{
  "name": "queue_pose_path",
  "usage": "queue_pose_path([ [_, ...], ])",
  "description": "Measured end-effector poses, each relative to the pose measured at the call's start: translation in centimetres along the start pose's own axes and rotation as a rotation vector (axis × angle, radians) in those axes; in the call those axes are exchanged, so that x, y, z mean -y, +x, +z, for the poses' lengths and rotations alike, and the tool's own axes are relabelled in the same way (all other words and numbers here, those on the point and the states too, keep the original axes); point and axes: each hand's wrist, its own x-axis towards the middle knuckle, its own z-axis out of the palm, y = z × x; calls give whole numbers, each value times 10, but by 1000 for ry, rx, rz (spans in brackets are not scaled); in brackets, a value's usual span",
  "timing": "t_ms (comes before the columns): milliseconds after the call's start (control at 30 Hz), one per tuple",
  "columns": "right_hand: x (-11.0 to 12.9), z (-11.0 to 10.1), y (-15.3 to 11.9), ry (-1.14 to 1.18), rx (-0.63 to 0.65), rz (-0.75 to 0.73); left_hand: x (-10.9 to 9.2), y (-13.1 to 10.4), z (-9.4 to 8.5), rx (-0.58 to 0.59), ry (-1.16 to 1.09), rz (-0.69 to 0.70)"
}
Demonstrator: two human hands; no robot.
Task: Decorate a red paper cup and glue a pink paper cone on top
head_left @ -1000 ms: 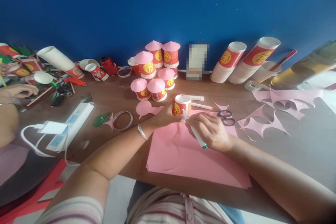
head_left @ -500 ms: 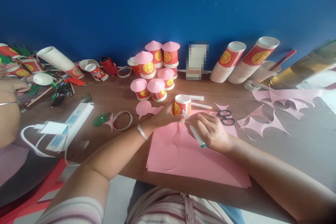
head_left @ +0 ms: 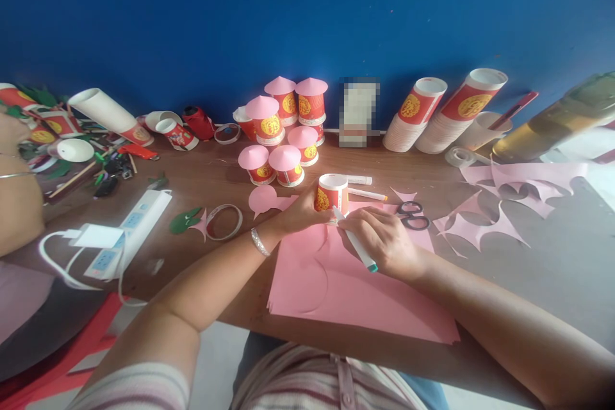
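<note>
Cones of pink paper [head_left: 262, 107] in the head view top six red-and-gold paper cups [head_left: 270, 131] standing together at the far side of the table [head_left: 202, 163], so those look complete, as a judgement. The working cup [head_left: 324, 200] has no cone on it, and the marking on its side looks to be in progress. Two tall cup stacks [head_left: 408, 129] lean at the far right, still to be used, if at all. The working cup is near the middle, over the far edge of the pink sheets [head_left: 365, 307], and nearer than the coned group. The left hand [head_left: 302, 211] has its fingers closed around the cup's left side. The right hand [head_left: 384, 240] grips a white marker [head_left: 358, 248], its tip at the cup's lower near side; whether it touches is hard to tell. Scissors [head_left: 416, 223] lie just right of the cup, beyond the right hand.
</note>
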Motion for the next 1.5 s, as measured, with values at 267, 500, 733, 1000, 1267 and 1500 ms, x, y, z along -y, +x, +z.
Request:
queue_pose_path([
  [267, -1, 1, 1, -26, -41, -4, 1, 1, -4, 31, -58, -15],
  [500, -4, 2, 0, -15, -59, 24, 12, 0, -6, 53, -157, -43],
  [733, -8, -1, -2, 3, -53, 54, 17, 1, -8, 53, -237, -18],
  [1000, -13, 2, -5, 9, -59, 80, 21, 0, -7, 1, -296, -56],
  [1267, -13, 3, -7, -3, -57, 90, 21, 0, -7, 3, -341, -72],
  [1500, -12, 2, -5, 12, -101, 125, 19, 1, -7, -1, -347, -77],
])
